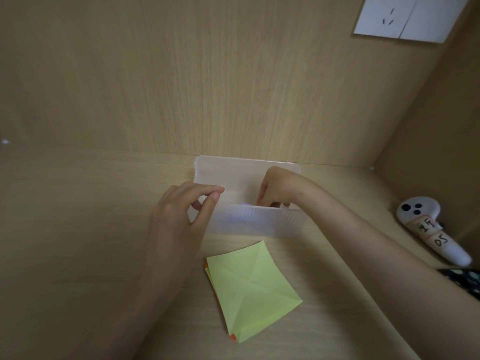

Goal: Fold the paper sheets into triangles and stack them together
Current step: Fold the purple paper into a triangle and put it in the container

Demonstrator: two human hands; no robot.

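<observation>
Reaching into a translucent plastic box (259,222), the right hand (278,188) has its fingers curled down below the rim. The near wall blurs them, so whether they grip anything cannot be told. Something pale (245,203) shows inside the box beside those fingers, too indistinct to name. The box stands at the back edge of the tabletop (78,229), its far wall against the wooden back panel, a little right of the middle.

The left hand (176,211) sits at the box's near left corner. Its thumb and forefinger are drawn close together over the rim and the other fingers are bent. Whether they pinch the plastic or only touch it is unclear.

In front of the box, toward the near edge and between the two forearms, lies the stack of paper sheets (249,284). It is flat and unfolded, turned corner-on. The top sheet is light green and crossed by crease lines, with orange edges (235,338) peeping out beneath it at the left side and the near corner.

By the right edge of the tabletop rests a white controller (426,224) with handwritten labels. A white wall socket (405,19) is set high on the back panel at the right.
</observation>
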